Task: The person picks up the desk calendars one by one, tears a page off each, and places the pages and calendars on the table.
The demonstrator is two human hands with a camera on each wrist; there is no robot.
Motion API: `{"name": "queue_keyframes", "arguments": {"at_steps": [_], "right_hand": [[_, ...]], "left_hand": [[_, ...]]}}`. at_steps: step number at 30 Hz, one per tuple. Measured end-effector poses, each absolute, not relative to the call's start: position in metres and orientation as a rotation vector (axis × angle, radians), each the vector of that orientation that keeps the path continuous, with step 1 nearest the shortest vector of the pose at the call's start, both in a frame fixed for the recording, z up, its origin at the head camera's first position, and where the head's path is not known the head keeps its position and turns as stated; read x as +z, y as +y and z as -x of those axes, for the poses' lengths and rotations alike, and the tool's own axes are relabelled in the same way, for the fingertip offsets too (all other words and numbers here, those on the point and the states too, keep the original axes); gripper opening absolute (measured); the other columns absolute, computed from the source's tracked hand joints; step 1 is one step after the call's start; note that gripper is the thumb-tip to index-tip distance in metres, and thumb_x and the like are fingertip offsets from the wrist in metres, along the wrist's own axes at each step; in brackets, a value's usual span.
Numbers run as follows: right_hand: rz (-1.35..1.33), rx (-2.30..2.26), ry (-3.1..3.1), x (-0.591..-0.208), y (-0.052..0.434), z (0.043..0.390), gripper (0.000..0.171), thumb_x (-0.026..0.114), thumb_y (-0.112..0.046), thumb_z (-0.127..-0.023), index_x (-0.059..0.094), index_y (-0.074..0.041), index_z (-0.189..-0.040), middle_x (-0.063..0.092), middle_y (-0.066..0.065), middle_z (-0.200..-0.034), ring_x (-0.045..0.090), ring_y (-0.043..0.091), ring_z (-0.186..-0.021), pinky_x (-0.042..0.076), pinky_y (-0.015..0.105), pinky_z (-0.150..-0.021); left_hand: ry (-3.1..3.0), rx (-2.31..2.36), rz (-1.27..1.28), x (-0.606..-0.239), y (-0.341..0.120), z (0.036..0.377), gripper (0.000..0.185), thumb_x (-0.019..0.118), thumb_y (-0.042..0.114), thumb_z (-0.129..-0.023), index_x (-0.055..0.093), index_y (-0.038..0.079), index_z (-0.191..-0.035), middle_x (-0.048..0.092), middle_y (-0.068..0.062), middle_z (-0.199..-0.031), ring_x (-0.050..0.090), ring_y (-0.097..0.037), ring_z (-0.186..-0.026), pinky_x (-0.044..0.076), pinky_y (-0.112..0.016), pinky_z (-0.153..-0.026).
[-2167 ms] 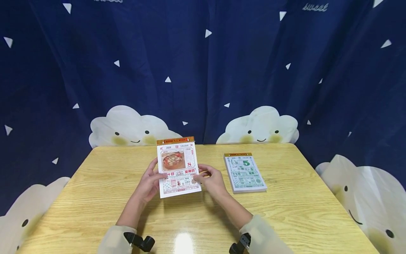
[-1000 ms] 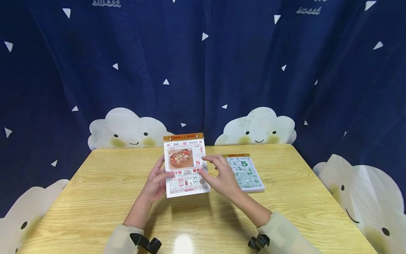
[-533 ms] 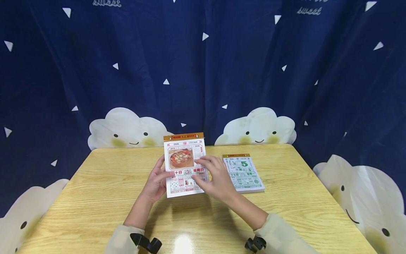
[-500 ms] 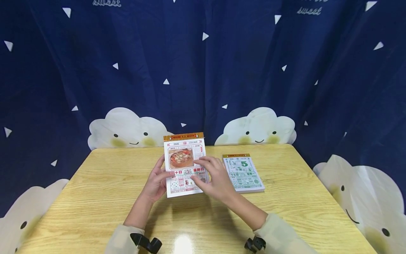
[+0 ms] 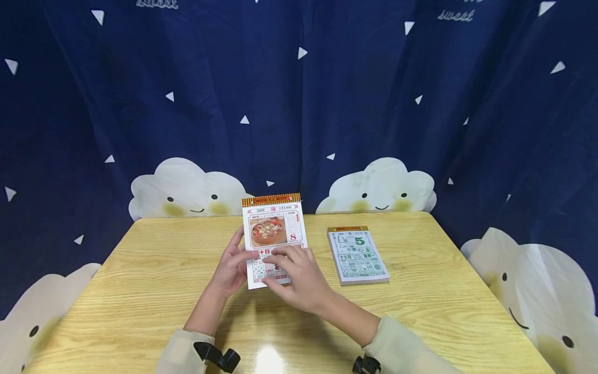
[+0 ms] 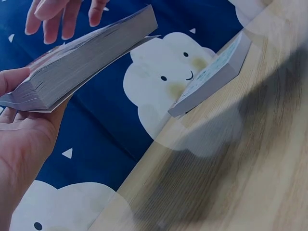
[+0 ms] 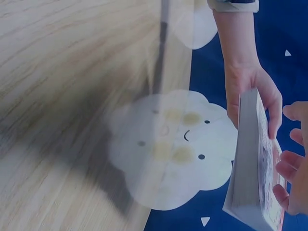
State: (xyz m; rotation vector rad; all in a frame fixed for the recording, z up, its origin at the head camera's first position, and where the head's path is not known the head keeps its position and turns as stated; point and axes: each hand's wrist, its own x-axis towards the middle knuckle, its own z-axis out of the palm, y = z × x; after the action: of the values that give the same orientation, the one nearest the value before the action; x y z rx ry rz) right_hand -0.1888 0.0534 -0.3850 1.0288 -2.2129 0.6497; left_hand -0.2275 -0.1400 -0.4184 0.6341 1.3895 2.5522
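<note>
My left hand (image 5: pixel 232 266) grips a thick tear-off calendar pad (image 5: pixel 273 228) by its left edge and holds it raised off the wooden table (image 5: pixel 154 291), front page with a food picture and a red 8 toward me. My right hand (image 5: pixel 293 274) lies across the lower half of that page with fingers spread and nearly straight. The left wrist view shows the pad (image 6: pixel 82 60) from the side on my left palm (image 6: pixel 24 120). The right wrist view shows the pad (image 7: pixel 250 163) edge-on, my right fingers (image 7: pixel 288 175) beside its face.
A second calendar pad (image 5: pixel 358 255) with a green 5 lies flat on the table to the right, also seen as the second pad (image 6: pixel 211 74) in the left wrist view. A dark blue curtain (image 5: pixel 327 104) with white clouds hangs behind and around the table.
My right hand has slid from the pad's right edge leftward and down over the lower front page. The left hand keeps its hold; the pad has barely moved.
</note>
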Motion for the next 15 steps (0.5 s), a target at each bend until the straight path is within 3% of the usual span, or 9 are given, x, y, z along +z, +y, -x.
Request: {"name": "queue_keyframes", "arguments": {"at_steps": [10, 15], "right_hand": [[-1.103, 0.543, -2.243, -0.3901, 0.0445, 0.1860, 0.026, 0.070, -0.035, -0.080, 0.068, -0.022, -0.102, 0.062, -0.004, -0.106, 0.055, 0.012, -0.101, 0.042, 0.029, -0.085], [-1.117, 0.442, -2.242, -0.3916, 0.0436, 0.1861, 0.030, 0.073, -0.039, -0.076, 0.067, -0.023, -0.101, 0.060, -0.005, -0.105, 0.054, 0.011, -0.101, 0.041, 0.029, -0.084]], "left_hand": [[1.369, 2.553, -0.650, -0.4196, -0.1404, 0.2276, 0.065, 0.034, -0.011, -0.089, 0.025, 0.025, -0.142, 0.064, -0.001, -0.116, 0.068, -0.020, -0.096, 0.058, -0.032, -0.076], [1.370, 2.542, -0.654, -0.4195, -0.1403, 0.2279, 0.064, 0.034, -0.012, -0.089, 0.026, 0.025, -0.141, 0.064, 0.000, -0.116, 0.068, -0.020, -0.096, 0.057, -0.033, -0.077]]}}
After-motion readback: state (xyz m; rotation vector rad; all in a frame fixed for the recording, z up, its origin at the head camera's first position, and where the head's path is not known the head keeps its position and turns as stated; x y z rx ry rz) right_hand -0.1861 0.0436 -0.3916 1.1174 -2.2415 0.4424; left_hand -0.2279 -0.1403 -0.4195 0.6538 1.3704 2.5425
